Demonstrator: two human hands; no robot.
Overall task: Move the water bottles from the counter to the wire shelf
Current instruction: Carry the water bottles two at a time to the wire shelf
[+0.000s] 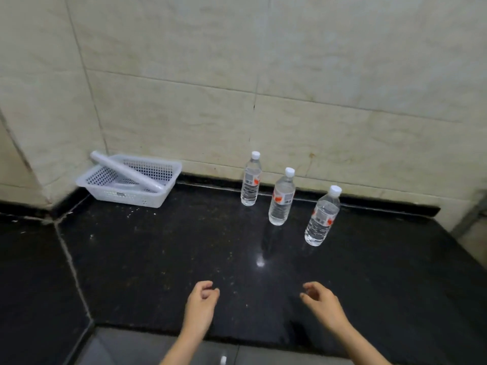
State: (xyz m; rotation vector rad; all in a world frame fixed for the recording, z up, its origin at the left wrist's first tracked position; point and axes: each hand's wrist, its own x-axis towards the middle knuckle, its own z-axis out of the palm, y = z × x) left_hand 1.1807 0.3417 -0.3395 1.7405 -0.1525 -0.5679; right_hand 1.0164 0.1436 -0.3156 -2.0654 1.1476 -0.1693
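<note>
Three clear water bottles with white caps and red-marked labels stand upright on the black counter [163, 259]. The left bottle [251, 180] is nearest the tiled wall, the middle bottle [281, 198] stands a little forward, and the right bottle [322, 217] is closest to me. My left hand [201, 304] hovers over the counter's near edge with fingers loosely curled and nothing in it. My right hand [321, 299] hovers beside it, fingers apart and empty. Both hands are well short of the bottles. No wire shelf is plainly in view.
A white perforated plastic basket [131, 191] sits in the back left corner with a white tube [126, 171] lying across it. A grey metal frame [471, 214] shows at the right edge. The counter's front edge runs just under my wrists.
</note>
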